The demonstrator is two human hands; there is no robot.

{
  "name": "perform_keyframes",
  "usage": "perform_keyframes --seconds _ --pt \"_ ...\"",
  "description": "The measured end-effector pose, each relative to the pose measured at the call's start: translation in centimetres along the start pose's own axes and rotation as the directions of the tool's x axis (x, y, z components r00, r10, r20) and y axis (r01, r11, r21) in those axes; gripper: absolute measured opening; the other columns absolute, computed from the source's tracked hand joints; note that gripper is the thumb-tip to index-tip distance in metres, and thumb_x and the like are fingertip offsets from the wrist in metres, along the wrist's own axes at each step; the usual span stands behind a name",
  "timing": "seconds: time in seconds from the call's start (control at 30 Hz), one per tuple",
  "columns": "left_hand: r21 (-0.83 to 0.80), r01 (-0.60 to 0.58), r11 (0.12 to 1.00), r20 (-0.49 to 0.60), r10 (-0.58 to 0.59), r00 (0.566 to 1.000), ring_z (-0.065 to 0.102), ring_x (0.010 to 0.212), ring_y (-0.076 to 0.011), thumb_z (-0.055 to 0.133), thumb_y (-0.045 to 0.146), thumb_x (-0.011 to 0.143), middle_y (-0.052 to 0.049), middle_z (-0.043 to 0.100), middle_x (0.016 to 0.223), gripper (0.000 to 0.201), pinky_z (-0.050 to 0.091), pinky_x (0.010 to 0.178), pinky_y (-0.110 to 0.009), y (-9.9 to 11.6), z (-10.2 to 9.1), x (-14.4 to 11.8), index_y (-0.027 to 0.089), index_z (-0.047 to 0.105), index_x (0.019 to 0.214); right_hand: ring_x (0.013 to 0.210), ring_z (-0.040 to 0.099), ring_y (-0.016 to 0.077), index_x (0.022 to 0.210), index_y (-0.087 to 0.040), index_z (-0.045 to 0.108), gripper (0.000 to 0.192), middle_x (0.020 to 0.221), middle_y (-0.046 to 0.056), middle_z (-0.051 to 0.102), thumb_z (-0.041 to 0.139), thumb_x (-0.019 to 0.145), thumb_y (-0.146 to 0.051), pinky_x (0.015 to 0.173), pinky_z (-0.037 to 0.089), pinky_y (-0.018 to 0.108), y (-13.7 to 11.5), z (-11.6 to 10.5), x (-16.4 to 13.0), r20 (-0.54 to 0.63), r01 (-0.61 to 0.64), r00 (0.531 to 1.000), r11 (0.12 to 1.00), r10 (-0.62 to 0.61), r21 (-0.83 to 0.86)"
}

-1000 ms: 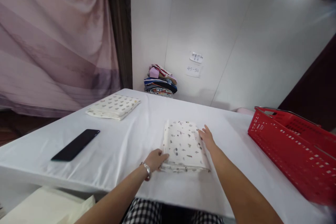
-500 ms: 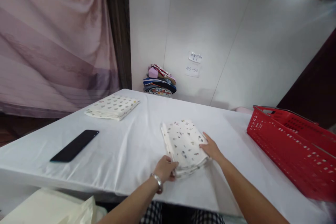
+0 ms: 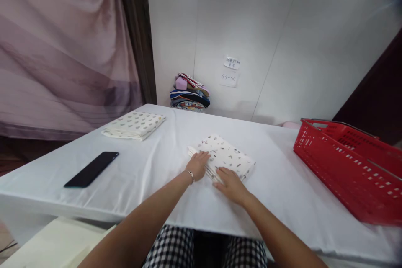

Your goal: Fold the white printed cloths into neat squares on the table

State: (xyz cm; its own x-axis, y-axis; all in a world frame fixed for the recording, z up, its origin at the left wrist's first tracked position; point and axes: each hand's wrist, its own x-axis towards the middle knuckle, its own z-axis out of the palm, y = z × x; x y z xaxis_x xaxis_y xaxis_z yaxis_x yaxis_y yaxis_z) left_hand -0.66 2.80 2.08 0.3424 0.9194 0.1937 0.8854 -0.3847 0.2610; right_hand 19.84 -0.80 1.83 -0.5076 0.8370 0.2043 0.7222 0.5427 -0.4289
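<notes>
A folded white cloth with small scattered prints (image 3: pixel 230 155) lies turned at a slant on the table in front of me. My left hand (image 3: pixel 197 164) rests on its left edge with the fingers stretched over the layers. On the near edge lies my right hand (image 3: pixel 230 184), fingers extended flat against the cloth. Neither hand grips it. Farther left sits a second folded white cloth with rows of grey heart-like prints (image 3: pixel 138 123), apart from both hands.
A black phone (image 3: pixel 92 169) lies on the left of the white-covered table (image 3: pixel 150 201). At the right stands a red plastic basket (image 3: pixel 348 167). Folded fabrics (image 3: pixel 189 94) are stacked by the wall behind the table. A pale box-like thing (image 3: pixel 59 243) is below the table's left front edge.
The printed cloth has been turned and moved slightly away from me. My left hand has let go of its near corner and moved up its edge; my right hand has come from the right side to the near edge.
</notes>
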Motion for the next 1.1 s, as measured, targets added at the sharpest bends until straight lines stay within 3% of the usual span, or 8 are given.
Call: perform_keyframes --seconds 0.1,0.27,0.37,0.47,0.6,0.73,0.9,1.1 --pt "0.148 -0.069 0.987 0.067 0.06 0.996 0.03 0.133 -0.0232 0.043 0.004 0.073 -0.007 0.041 0.141 0.061 0.017 0.111 -0.05 -1.7 1.4 0.8 0.017 0.043 0.132 0.128 0.037 0.0287 0.133 -0.022 0.044 0.055 0.138 0.011 0.043 0.054 0.079 -0.03 0.104 0.028 0.046 -0.7 1.2 -1.6 0.004 -0.008 1.0 0.987 0.009 -0.16" --pt "0.243 -0.07 0.967 -0.081 0.092 0.992 0.044 0.122 -0.0231 0.039 0.005 0.079 -0.01 0.054 0.128 0.046 0.018 0.11 -0.051 -3.6 1.3 1.5 0.019 0.055 0.12 0.125 0.04 0.0273 0.132 -0.019 0.045 0.051 0.136 0.011 0.045 0.041 0.082 -0.014 0.103 0.029 0.042 -0.7 2.2 -2.5 -0.035 -0.056 0.998 0.943 0.047 -0.328" --pt "0.284 -0.059 0.957 -0.087 0.087 0.992 0.055 0.106 -0.0219 0.04 0.008 0.081 -0.009 0.064 0.109 0.034 0.02 0.109 -0.049 -3.4 0.3 1.3 0.018 0.062 0.103 0.121 0.045 0.0244 0.13 -0.02 0.047 0.05 0.133 0.011 0.049 0.036 0.083 -0.008 0.099 0.033 0.04 0.6 0.9 -2.4 0.017 -0.045 0.998 0.938 0.055 -0.345" --pt "0.318 -0.108 0.942 -0.046 0.129 0.991 0.056 0.096 -0.0215 0.047 0.014 0.08 -0.007 0.065 0.095 0.021 0.021 0.107 -0.047 -1.9 0.0 0.0 0.019 0.063 0.093 0.118 0.047 0.0216 0.125 -0.024 0.052 0.047 0.128 0.008 0.054 0.037 0.084 -0.006 0.099 0.032 0.04 3.5 -1.7 -2.8 0.025 -0.09 0.994 0.925 0.106 -0.369" --pt "0.177 -0.189 0.966 -0.097 0.208 0.973 0.053 0.096 -0.0221 0.053 0.029 0.082 -0.008 0.062 0.097 0.021 0.033 0.098 -0.043 -0.1 0.6 -2.6 0.018 0.062 0.097 0.124 0.04 0.0233 0.123 -0.02 0.052 0.048 0.131 0.009 0.051 0.042 0.079 -0.003 0.104 0.023 0.045 6.4 -4.0 -4.1 -0.038 -0.131 0.991 0.89 0.127 -0.436" --pt "-0.001 -0.156 0.988 -0.155 0.154 0.976 0.053 0.094 -0.0204 0.046 0.031 0.088 -0.008 0.061 0.101 0.026 0.042 0.084 -0.035 -0.6 1.0 -3.6 0.018 0.062 0.104 0.12 0.043 0.0242 0.121 -0.016 0.053 0.039 0.129 0.011 0.052 0.05 0.082 -0.021 0.105 0.023 0.042 6.1 -3.8 -4.9 -0.041 -0.111 0.994 0.918 0.104 -0.381" --pt "-0.026 -0.1 0.995 -0.172 0.094 0.981 0.052 0.095 -0.0208 0.045 0.025 0.088 -0.007 0.062 0.102 0.026 0.042 0.083 -0.034 -1.2 0.9 -3.1 0.018 0.064 0.104 0.102 0.054 0.0173 0.107 -0.021 0.063 0.031 0.112 0.004 0.063 0.038 0.09 -0.021 0.089 0.039 0.028 6.2 -3.8 -3.9 -0.097 -0.203 0.978 0.954 0.185 -0.221" --pt "-0.02 -0.058 0.998 -0.16 0.054 0.986 0.052 0.095 -0.0217 0.047 0.026 0.087 -0.006 0.062 0.102 0.026 0.042 0.083 -0.035 -0.7 1.2 -3.0 0.02 0.066 0.103 0.101 0.052 0.0177 0.105 -0.023 0.066 0.027 0.109 0.003 0.063 0.046 0.087 -0.02 0.085 0.037 0.027 7.1 -4.5 -2.8 -0.051 -0.151 0.989 0.936 0.142 -0.317"
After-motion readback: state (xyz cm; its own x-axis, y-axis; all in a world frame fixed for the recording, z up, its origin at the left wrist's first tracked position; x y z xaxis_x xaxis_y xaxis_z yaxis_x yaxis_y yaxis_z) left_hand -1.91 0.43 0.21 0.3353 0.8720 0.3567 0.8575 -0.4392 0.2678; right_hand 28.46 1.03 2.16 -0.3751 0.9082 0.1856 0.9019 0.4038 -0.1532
